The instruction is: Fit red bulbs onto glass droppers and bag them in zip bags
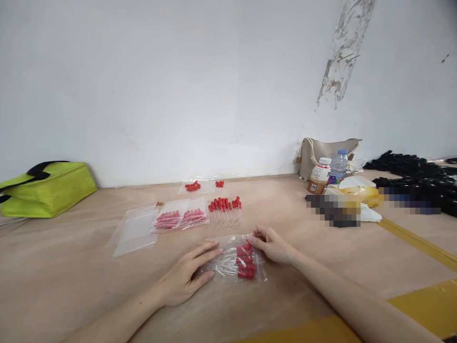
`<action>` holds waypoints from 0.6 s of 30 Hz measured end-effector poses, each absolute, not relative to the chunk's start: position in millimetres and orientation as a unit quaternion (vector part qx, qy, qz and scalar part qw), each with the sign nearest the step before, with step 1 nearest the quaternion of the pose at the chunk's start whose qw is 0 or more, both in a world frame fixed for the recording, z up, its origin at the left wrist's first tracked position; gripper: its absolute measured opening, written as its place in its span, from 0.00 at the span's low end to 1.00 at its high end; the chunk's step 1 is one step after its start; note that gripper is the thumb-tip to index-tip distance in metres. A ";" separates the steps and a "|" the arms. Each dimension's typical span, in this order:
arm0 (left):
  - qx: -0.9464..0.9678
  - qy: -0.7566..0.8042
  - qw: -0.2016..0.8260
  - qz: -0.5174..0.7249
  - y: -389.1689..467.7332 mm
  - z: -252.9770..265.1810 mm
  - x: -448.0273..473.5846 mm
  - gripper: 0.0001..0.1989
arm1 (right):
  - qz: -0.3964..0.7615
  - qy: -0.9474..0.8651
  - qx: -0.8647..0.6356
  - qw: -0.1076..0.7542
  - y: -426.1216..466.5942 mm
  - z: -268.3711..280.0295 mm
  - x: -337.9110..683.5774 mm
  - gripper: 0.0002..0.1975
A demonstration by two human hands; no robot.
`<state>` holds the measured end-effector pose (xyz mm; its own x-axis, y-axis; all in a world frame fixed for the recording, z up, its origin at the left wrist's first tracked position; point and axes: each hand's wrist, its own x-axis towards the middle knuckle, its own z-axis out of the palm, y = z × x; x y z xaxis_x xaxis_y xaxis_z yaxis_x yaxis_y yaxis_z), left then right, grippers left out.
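A clear zip bag (228,274) lies flat on the table in front of me, with several red-bulbed glass droppers (245,261) inside, their bulbs toward the right end. My left hand (189,271) rests on the bag's left end, fingers spread. At the upper right corner, my right hand (269,243) pinches the bag's edge between thumb and curled fingers. Just beyond the bag, loose droppers (224,209) lie in a row, red bulbs pointing away from me. Two filled bags (180,216) of droppers sit to their left, beside flat clear bags (137,231).
Near the wall are a bag of red bulbs (193,186) and a few loose red bulbs (220,184). A lime green bag (50,190) stands at far left. On the right are a drink bottle (319,176), a water bottle (338,166), a beige bag (307,159) and black bundles (414,176).
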<state>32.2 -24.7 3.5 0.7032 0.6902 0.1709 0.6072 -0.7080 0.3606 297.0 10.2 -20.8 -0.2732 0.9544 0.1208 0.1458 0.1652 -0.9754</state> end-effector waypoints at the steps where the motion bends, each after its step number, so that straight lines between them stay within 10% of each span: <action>1: 0.908 0.362 0.142 0.155 -25.8 5.1 32.2 0.22 | 0.500 -0.627 -0.419 0.427 9.5 -16.7 299.4 0.17; 11: 0.901 0.365 0.148 0.182 -24.1 4.8 30.7 0.21 | 0.500 -0.390 -0.453 0.627 41.3 -2.9 361.6 0.11; 18: 0.905 0.355 0.143 0.183 -27.8 2.0 34.8 0.19 | 0.390 -0.407 -0.561 0.606 85.2 -27.8 347.8 0.09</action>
<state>34.8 -27.8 2.0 0.6808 0.6953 0.2303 0.5903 -0.7070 0.3893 347.8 85.2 -27.8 0.3651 0.9293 0.0556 -0.0155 0.0658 -0.9977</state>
